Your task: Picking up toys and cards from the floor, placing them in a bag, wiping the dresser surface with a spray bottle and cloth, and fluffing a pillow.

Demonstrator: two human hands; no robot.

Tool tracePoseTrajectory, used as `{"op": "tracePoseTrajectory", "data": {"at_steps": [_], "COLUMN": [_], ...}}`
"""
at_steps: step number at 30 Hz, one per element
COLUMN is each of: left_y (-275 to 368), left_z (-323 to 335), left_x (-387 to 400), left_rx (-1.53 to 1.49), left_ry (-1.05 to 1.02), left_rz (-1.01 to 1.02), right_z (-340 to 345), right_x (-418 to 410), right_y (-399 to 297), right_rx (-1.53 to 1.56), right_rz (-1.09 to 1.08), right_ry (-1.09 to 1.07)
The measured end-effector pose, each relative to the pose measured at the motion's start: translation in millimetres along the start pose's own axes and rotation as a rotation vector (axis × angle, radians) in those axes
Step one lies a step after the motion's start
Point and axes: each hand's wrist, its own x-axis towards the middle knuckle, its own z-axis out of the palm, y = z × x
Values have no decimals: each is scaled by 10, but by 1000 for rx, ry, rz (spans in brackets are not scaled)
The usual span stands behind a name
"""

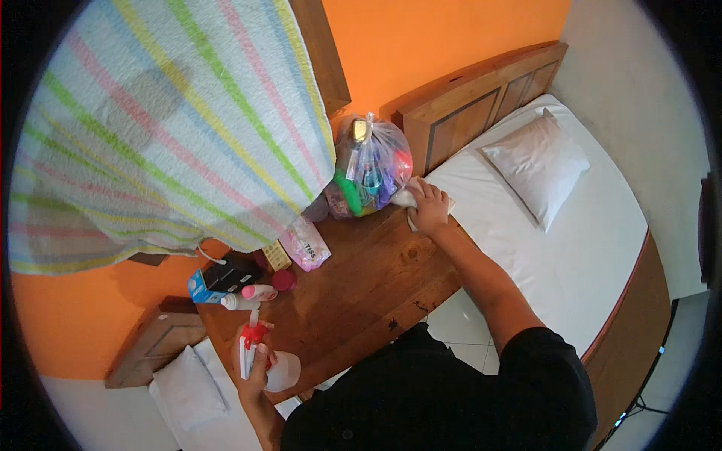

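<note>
My left hand [255,363] grips a spray bottle [284,372] with a translucent body and a red and white trigger head, above the near left end of a wooden table [361,287]. My right arm reaches to the table's far right corner. There my right hand [430,207] presses on a crumpled pale cloth [413,221], fingers spread over it. Part of the cloth is hidden under the palm. Right beside that hand stands a knotted clear plastic bag [372,175] full of colourful items.
A striped towel [186,129] hangs over the table's back. Below it are a pink tissue pack [306,243], a small yellow box [276,256], a dark red round lid [284,280], bottles [259,292] and a blue box [204,288]. Beds with white pillows [538,166] flank the table.
</note>
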Motion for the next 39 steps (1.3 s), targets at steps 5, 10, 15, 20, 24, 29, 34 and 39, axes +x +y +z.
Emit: {"op": "tracePoseTrajectory", "data": {"at_steps": [5,10,15,20,24,29,34,39], "left_y": [-70,-172,-281,-379,-441,-615,-620,-740], "left_z": [-157,-357,-716,-1123,-1434,-1928,-2306,-2684], "left_x": [-111,-101,-99,-243,-346,-524,-666,-727], "left_rx": [-100,-88,-10,-24,-29,29,-16,1], "left_ry": [-8,-99,-209,-259,-229,-248,-190,-115], "left_rz": [-7,-16,-47,2,6,-18,-43,-37], "right_z": [90,-115,-454,-527,-28,320,144,270], "right_x": [-186,-1514,-1633,-1443,-1282,-1775,-2393,-2082], "right_y": [-634,-1386,-870,-293,-1010,-3142,-3929,-2328], "right_rx": [-76,217,342,-133,-309,34,303,56], "right_rz": [354,-181,-322,329,766,185,-246,40], "right_ry": [137,-141,-412,140,275,188,-141,31]}}
